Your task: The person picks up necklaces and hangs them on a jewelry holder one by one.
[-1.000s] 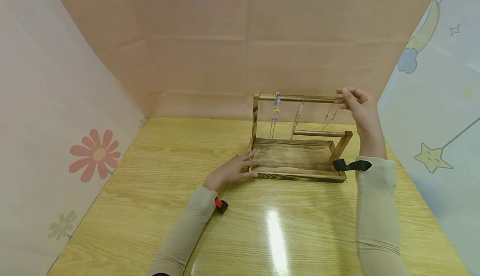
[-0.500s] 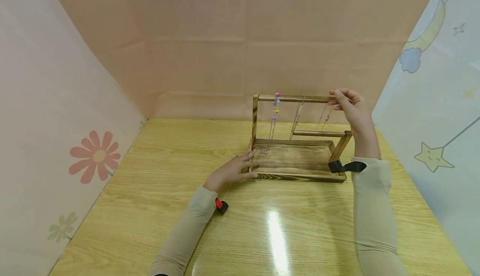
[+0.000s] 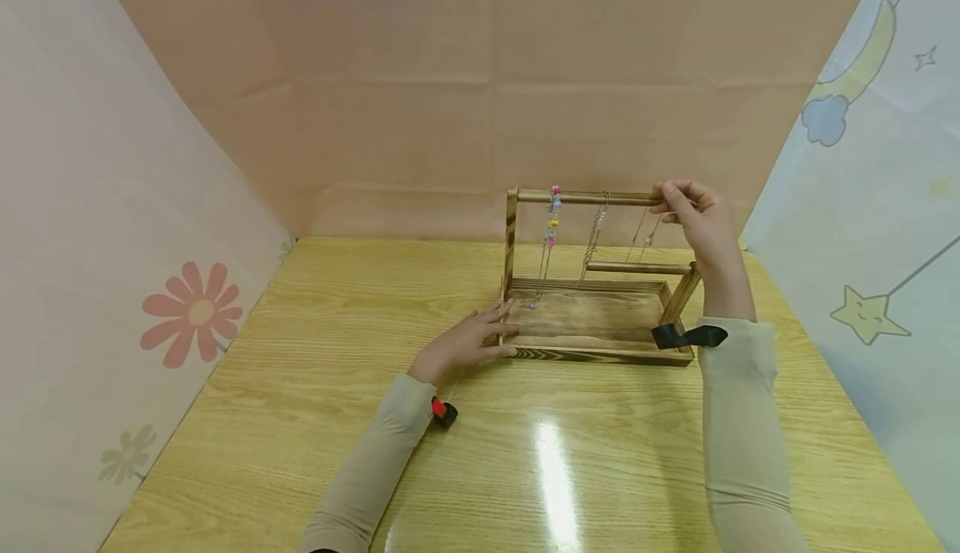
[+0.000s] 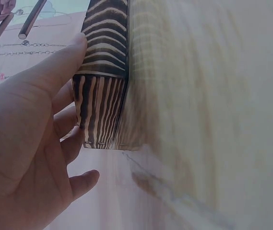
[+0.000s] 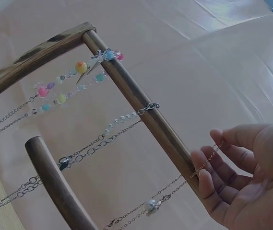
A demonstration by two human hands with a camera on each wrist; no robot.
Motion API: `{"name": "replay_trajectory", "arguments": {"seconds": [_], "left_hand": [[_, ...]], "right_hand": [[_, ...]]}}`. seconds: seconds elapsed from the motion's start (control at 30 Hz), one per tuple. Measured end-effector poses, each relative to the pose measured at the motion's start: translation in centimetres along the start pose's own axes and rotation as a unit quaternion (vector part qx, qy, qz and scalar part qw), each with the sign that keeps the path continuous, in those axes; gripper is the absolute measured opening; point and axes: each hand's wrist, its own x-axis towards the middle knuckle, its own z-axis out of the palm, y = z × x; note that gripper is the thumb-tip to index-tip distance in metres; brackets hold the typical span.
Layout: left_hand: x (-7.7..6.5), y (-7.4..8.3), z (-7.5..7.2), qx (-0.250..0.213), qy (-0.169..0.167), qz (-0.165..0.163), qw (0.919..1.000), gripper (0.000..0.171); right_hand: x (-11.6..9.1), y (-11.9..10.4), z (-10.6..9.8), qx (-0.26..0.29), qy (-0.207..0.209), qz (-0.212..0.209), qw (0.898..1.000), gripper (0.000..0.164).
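Observation:
A wooden jewelry stand (image 3: 600, 356) has a long upper bar, a shorter lower bar and a tray base. My left hand (image 3: 461, 343) rests against the tray's left end, fingers spread over the rim; in the left wrist view its thumb lies along the striped wood. At the upper bar's right end, my right hand (image 3: 701, 218) pinches a fine necklace (image 5: 151, 206) between thumb and index finger. That chain passes over the bar, and its pearl pendant hangs below. The other right fingers touch the bar.
A colorful beaded necklace (image 3: 552, 223) hangs near the upper bar's left end. A silver chain necklace (image 3: 597, 228) hangs mid-bar, passing close to the lower bar (image 3: 637, 268). The wood-grain table (image 3: 360, 311) meets a plain back wall and printed side walls.
My right hand has moved slightly left along the upper bar, and the fine necklace has shifted left with it. The left hand and the stand have stayed in place.

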Motion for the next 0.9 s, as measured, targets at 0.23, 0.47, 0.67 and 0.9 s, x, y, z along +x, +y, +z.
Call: {"name": "replay_trajectory", "arguments": {"seconds": [0.23, 0.47, 0.67, 0.9], "left_hand": [[0.0, 0.3, -0.2, 0.0, -0.002, -0.006, 1.0, 0.059], [0.0, 0.4, -0.3, 0.005, 0.001, -0.005, 1.0, 0.059], [-0.2, 0.5, -0.4, 0.008, 0.001, 0.0, 1.0, 0.058], [-0.3, 0.6, -0.5, 0.012, 0.0, 0.003, 0.9999, 0.057]], "right_hand": [[-0.3, 0.1, 0.3, 0.009, -0.007, -0.002, 1.0, 0.027], [-0.4, 0.4, 0.6, 0.006, -0.014, 0.007, 1.0, 0.028], [-0.8, 0.5, 0.7, 0.002, -0.018, 0.006, 1.0, 0.03], [-1.1, 0.9, 0.7, 0.01, -0.024, 0.005, 1.0, 0.029]]}}
